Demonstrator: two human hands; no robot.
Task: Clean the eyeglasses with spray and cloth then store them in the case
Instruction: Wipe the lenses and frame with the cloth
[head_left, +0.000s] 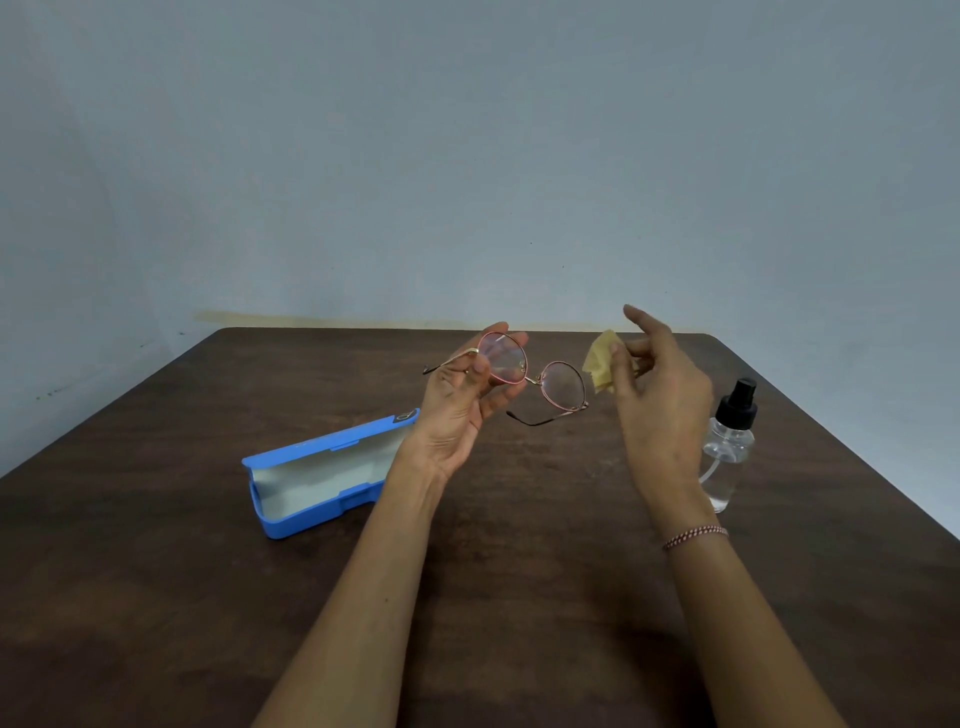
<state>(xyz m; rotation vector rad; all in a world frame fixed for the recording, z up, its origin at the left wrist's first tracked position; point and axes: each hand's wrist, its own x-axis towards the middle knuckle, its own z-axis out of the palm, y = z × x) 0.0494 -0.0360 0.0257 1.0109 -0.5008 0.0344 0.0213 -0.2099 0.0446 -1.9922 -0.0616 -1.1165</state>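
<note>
My left hand (462, 405) holds a pair of pink-rimmed eyeglasses (561, 387) up over the table, fingers pinching the left lens and its temple hinge. The arms of the glasses are unfolded. Just right of the glasses, my right hand (660, 395) pinches a small crumpled yellow cloth (600, 361), apart from the lenses. The blue case (311, 475) lies open on the table at the left, its pale lining showing. A clear spray bottle (730, 447) with a black nozzle stands upright at the right, partly behind my right wrist.
The dark wooden table (156, 597) ends at a far edge close to a grey wall (467, 156). Its right edge slants past the bottle. A beaded bracelet (696, 535) circles my right wrist.
</note>
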